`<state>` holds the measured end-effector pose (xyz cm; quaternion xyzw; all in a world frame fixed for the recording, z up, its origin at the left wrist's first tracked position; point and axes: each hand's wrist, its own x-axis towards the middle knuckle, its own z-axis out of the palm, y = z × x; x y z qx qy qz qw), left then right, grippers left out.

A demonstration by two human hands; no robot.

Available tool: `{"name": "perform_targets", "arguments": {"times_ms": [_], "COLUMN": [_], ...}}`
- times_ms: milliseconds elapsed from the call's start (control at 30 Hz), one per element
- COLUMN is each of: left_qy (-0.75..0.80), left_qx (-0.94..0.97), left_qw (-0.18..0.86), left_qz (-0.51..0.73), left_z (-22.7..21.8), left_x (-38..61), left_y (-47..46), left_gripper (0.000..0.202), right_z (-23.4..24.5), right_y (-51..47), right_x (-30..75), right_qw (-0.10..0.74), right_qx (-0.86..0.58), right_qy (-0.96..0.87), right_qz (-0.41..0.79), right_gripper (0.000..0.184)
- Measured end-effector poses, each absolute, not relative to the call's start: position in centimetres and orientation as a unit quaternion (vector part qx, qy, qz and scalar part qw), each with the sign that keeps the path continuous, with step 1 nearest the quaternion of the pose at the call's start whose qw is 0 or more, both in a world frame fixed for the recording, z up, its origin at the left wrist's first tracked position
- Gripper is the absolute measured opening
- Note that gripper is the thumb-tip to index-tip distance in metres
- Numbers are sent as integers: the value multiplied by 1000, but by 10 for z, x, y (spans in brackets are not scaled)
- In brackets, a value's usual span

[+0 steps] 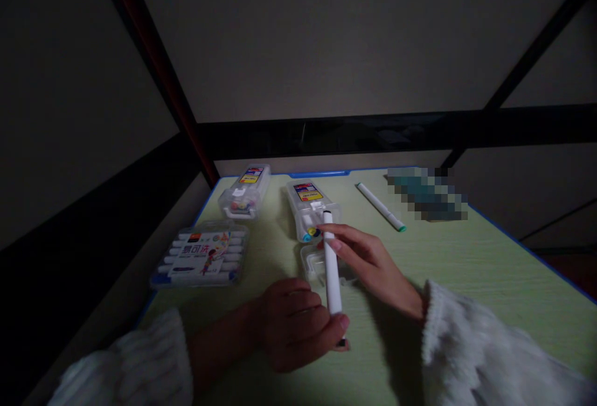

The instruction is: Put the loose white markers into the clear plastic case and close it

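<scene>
A white marker pen (332,278) with dark ends stands nearly upright in the view, gripped by both hands. My left hand (301,325) is closed, thumb and fingers pinching its lower end. Higher up, the thumb and fingers of my right hand (366,257) close on the marker near its top. Just behind is a clear plastic marker case (298,207) with its lid (311,263) folded down toward me. Yellow and light blue marker ends show in the case's mouth. My right fingertips partly cover that opening.
A second clear case (261,185) stands at the back left. Nearer on the left lies a flat pack of markers (200,257). A white marker with green ends (380,207) lies right of centre, beside a blurred-out item (426,194). Blue edging (550,266) borders the pale green table.
</scene>
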<state>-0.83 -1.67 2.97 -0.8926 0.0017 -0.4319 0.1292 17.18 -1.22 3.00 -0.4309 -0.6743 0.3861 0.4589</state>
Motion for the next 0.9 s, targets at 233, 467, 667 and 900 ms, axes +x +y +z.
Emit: {"name": "perform_targets", "arguments": {"times_ms": [233,467,667,900], "left_qy": [-41,-74,-101,-132], "left_qx": [-885,-865,-865,-876], "left_qw": [114,111,114,105], "left_qz": [-449,-485,-477,-451], "left_z": [26,16,13,16], "left_x": [-6,-3,-4,-5], "left_y": [-11,-5,-3,-5], "left_gripper": [13,14,15,18], "right_z": [30,31,31,29], "right_y": [-16,-16,-15,-14], "right_x": [171,170,170,170], "right_qw": [407,412,415,430], "right_qx": [-424,-421,-411,-412], "right_qy": [-728,-724,-725,-696], "right_qz": [353,360,365,402], "right_gripper": [34,31,30,31]}}
